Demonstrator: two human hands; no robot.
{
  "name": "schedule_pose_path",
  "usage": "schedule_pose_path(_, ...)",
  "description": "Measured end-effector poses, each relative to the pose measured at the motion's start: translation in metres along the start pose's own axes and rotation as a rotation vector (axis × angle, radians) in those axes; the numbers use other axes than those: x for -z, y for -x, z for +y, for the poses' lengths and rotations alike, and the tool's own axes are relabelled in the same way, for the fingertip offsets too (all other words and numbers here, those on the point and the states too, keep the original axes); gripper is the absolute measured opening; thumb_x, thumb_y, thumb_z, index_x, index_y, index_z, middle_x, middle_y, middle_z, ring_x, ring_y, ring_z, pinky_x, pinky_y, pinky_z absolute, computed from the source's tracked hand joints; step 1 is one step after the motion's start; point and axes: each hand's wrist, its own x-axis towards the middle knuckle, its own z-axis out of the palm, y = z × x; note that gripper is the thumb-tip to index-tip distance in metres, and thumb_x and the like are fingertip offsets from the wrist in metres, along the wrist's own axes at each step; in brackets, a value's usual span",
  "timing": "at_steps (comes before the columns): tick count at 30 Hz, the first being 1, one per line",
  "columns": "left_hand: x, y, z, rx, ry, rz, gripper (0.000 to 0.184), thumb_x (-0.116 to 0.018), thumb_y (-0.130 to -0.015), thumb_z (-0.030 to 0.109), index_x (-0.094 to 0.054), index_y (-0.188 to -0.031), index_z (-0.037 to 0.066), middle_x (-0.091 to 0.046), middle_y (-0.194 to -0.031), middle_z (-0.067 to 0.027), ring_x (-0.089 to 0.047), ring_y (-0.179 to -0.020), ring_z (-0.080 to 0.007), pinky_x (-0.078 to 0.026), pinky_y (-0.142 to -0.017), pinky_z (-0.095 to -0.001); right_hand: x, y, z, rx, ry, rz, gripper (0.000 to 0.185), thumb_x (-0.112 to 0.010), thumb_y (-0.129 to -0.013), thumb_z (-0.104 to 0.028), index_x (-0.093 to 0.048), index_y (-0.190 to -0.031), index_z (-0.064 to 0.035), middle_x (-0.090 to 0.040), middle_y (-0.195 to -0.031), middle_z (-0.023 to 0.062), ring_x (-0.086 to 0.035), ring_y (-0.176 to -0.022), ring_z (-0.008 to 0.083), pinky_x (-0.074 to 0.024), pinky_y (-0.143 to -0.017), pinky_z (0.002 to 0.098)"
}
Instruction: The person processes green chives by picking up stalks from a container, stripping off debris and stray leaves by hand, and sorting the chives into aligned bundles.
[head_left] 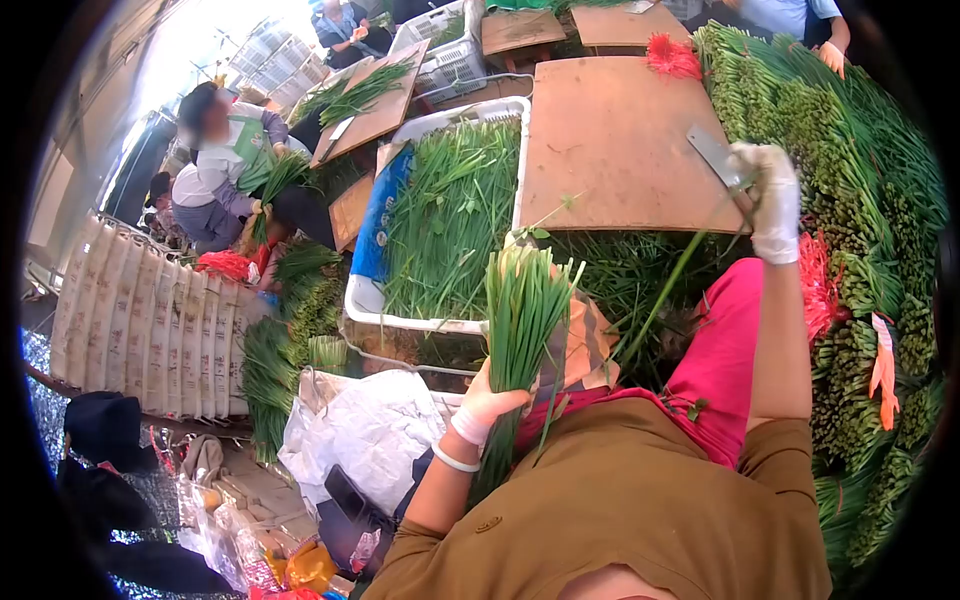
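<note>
Clamping the left hand (490,405) around a bundle of green stalks (525,315), and holding it in front of the brown shirt (640,490), beside the near right corner of the white crate (415,321). Clasping a knife (720,160) in the gloved right hand (770,195), and angling its blade across the right edge of the wooden board (620,140). Facing red ties (674,57) at the board's far right corner, and stacked green bundles (795,115) past its right edge.

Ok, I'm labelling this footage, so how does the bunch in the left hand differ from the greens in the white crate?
The bunch is gripped in the left hand; the crate greens lie in the white crate. The bunch is narrow and gathered, while the crate greens spread wider and more loosely. Both are green and long-leaved.
</note>
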Motion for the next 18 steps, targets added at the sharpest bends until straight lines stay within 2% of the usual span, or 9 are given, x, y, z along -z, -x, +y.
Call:
schedule_pose_path(1, -0.004, -0.001, 0.000, -0.041, -0.027, 0.022, 0.052, -0.071, -0.064, 0.004, -0.051, -0.112, 0.002, -0.058, -0.086, -0.0058, -0.057, -0.072, -0.0147, -0.048, -0.063, -0.0272, -0.006, 0.009, 0.003, 0.030, 0.090, -0.147, 0.015, -0.050, -0.089, -0.019, -0.063, -0.090, -0.0117, -0.055, -0.066, -0.0024, -0.047, -0.054, 0.0045, -0.0350, -0.048, 0.0184)
schedule_pose_path(3, -0.013, -0.004, 0.000, -0.120, -0.088, 0.063, 0.058, -0.070, -0.063, 0.001, -0.049, -0.117, 0.001, -0.059, -0.094, -0.0056, -0.058, -0.082, -0.0152, -0.049, -0.074, -0.0280, -0.028, 0.053, -0.001, -0.296, 0.160, -0.473, 0.017, -0.053, -0.088, -0.018, -0.063, -0.100, -0.0104, -0.060, -0.078, -0.0003, -0.047, -0.055, 0.0035, -0.0372, -0.045, 0.0173)
schedule_pose_path(5, -0.017, -0.007, -0.001, -0.111, -0.129, 0.045, 0.063, -0.068, -0.063, -0.001, -0.047, -0.122, 0.001, -0.058, -0.103, -0.0047, -0.056, -0.092, -0.0149, -0.045, -0.084, -0.0283, -0.056, 0.091, 0.010, -0.429, 0.234, -0.651, 0.019, -0.058, -0.087, -0.016, -0.062, -0.105, -0.0093, -0.058, -0.079, -0.0035, -0.046, -0.057, 0.0018, -0.0361, -0.047, 0.0166)
schedule_pose_path(7, -0.018, -0.008, -0.003, -0.093, -0.182, 0.066, 0.067, -0.067, -0.062, -0.003, -0.045, -0.125, 0.001, -0.057, -0.109, -0.0038, -0.054, -0.100, -0.0146, -0.042, -0.091, -0.0286, -0.073, 0.116, 0.041, -0.224, 0.274, -0.762, 0.018, -0.061, -0.085, -0.010, -0.061, -0.103, -0.0063, -0.060, -0.085, -0.0032, -0.048, -0.064, 0.0016, -0.0406, -0.055, 0.0170)
schedule_pose_path(9, -0.016, -0.005, -0.010, -0.069, -0.243, 0.126, 0.070, -0.067, -0.062, -0.004, -0.044, -0.127, 0.001, -0.056, -0.113, -0.0029, -0.053, -0.104, -0.0143, -0.040, -0.094, -0.0288, -0.089, 0.131, 0.061, -0.370, -0.033, -0.700, 0.018, -0.066, -0.082, -0.008, -0.062, -0.098, -0.0010, -0.065, -0.088, 0.0017, -0.056, -0.081, 0.0053, -0.0453, -0.074, 0.0211)
schedule_pose_path(13, -0.016, -0.006, -0.008, -0.124, -0.325, 0.164, 0.067, -0.069, -0.063, -0.002, -0.045, -0.125, 0.002, -0.057, -0.109, -0.0030, -0.054, -0.100, -0.0134, -0.042, -0.090, -0.0283, -0.089, 0.129, 0.050, -0.344, 0.079, -0.695, 0.012, -0.065, -0.083, -0.007, -0.063, -0.093, 0.0003, -0.062, -0.079, -0.0015, -0.053, -0.071, 0.0045, -0.0437, -0.064, 0.0203)
schedule_pose_path(15, -0.015, -0.005, -0.007, -0.141, -0.318, 0.198, 0.067, -0.067, -0.062, -0.003, -0.044, -0.125, 0.002, -0.058, -0.105, -0.0039, -0.055, -0.095, -0.0138, -0.045, -0.086, -0.0284, -0.082, 0.118, 0.027, -0.334, 0.128, -0.629, 0.007, -0.062, -0.085, -0.008, -0.065, -0.087, -0.0027, -0.061, -0.076, -0.0029, -0.046, -0.061, 0.0009, -0.0352, -0.051, 0.0162)
schedule_pose_path(17, -0.003, -0.007, -0.012, -0.119, -0.269, 0.183, 0.065, -0.068, -0.062, -0.001, -0.046, -0.122, 0.001, -0.059, -0.098, -0.0040, -0.056, -0.087, -0.0128, -0.047, -0.079, -0.0278, -0.071, 0.097, 0.004, -0.439, 0.084, -0.441, 0.008, -0.067, -0.083, -0.014, -0.068, -0.085, -0.0072, -0.061, -0.076, -0.0048, -0.049, -0.061, 0.0036, -0.0401, -0.055, 0.0183)
schedule_pose_path(18, 0.003, -0.008, -0.014, -0.109, -0.248, 0.172, 0.063, -0.068, -0.062, 0.000, -0.046, -0.121, 0.001, -0.059, -0.095, -0.0041, -0.057, -0.083, -0.0123, -0.049, -0.075, -0.0276, -0.062, 0.085, -0.001, -0.349, 0.076, -0.375, 0.008, -0.067, -0.083, -0.016, -0.068, -0.086, -0.0083, -0.062, -0.078, -0.0036, -0.051, -0.063, 0.0039, -0.0397, -0.055, 0.0173)
